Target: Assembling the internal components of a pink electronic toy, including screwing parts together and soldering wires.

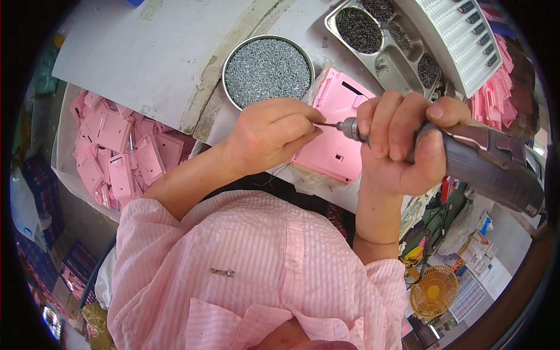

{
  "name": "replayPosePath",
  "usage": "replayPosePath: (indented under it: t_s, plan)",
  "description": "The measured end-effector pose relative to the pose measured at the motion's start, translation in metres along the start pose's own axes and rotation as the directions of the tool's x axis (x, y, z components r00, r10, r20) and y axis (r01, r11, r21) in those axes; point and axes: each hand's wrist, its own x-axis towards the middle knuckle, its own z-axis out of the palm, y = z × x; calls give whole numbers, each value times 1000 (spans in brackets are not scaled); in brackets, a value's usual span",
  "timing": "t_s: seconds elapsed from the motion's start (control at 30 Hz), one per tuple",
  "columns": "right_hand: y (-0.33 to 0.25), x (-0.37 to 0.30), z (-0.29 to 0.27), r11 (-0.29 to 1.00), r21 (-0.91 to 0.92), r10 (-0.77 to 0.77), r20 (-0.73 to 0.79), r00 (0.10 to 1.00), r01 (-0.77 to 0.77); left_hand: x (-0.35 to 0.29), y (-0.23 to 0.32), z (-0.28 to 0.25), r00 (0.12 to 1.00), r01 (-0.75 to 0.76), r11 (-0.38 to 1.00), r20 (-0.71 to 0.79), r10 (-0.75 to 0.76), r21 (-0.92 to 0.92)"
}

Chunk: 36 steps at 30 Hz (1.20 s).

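Observation:
My right hand (402, 137) wraps around a dark grey power screwdriver (490, 166), held sideways with its bit (331, 125) pointing left. At the tip of the bit, my left hand (268, 131) has its thumb and fingers pinched together; whatever sits between them is too small to make out. Below both hands a pink plastic housing panel (326, 153) with slots lies on a wrapped pad on the table. Just beyond my left hand stands a round metal dish (226, 81) full of small silvery screws (268, 73).
A steel compartment tray (373, 63) holds dark screws and small metal parts at the far right. Beside it is a white tray (458, 41) with rows of black pieces. Pink panels (119, 151) fill a box at left; more pink parts (494, 96) lie right. A yellow fan (433, 291) stands lower right.

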Motion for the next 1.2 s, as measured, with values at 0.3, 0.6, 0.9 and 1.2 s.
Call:
replayPosePath:
  t_s: [0.3, 0.6, 0.9, 1.2]
  plan:
    - [36, -5, -13, 873, -488, 2, -4, 1000, -4, 7, -9, -33, 943, 325, 933, 22, -332, 155]
    - [42, -6, -12, 912, -409, 45, 53, 998, -20, 7, -11, -13, 993, 48, 956, 89, -77, 289]
    - [-2, -8, 9, 999, -43, -27, 68, 997, 30, -1, 2, -2, 994, 50, 982, 91, -67, 182]
    - [3, -61, 13, 998, -47, 55, 123, 991, -50, 2, 5, -46, 989, 92, 996, 110, -94, 19]
